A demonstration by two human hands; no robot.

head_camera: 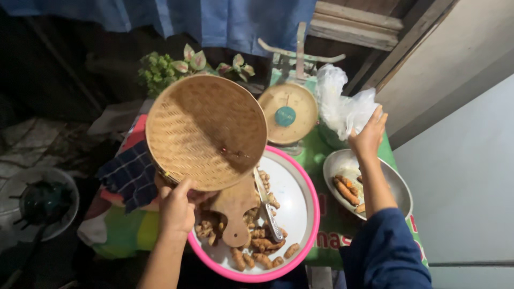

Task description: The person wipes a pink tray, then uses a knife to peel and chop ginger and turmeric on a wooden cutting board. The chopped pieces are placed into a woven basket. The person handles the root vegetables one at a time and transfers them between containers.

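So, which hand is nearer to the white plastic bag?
The right hand: its fingers touch the plastic bag at its lower edge. The left hand is far off, gripping the rim of the woven basket.

A home kitchen corner: weighing scale point(289, 113), woven bamboo tray point(206, 131), turmeric roots point(262, 249) in a pink-rimmed basin point(308, 214)

The round tray point(206, 131) is woven bamboo, matt and ribbed. The cutting board point(235, 208) below it is smooth bare wood. The pink-rimmed basin point(309, 214) looks like glossy plastic, the bowl point(396, 184) on the right dull metal. The bag point(342, 107) is thin, crinkled clear plastic. The checked towel point(128, 174) is soft cloth.
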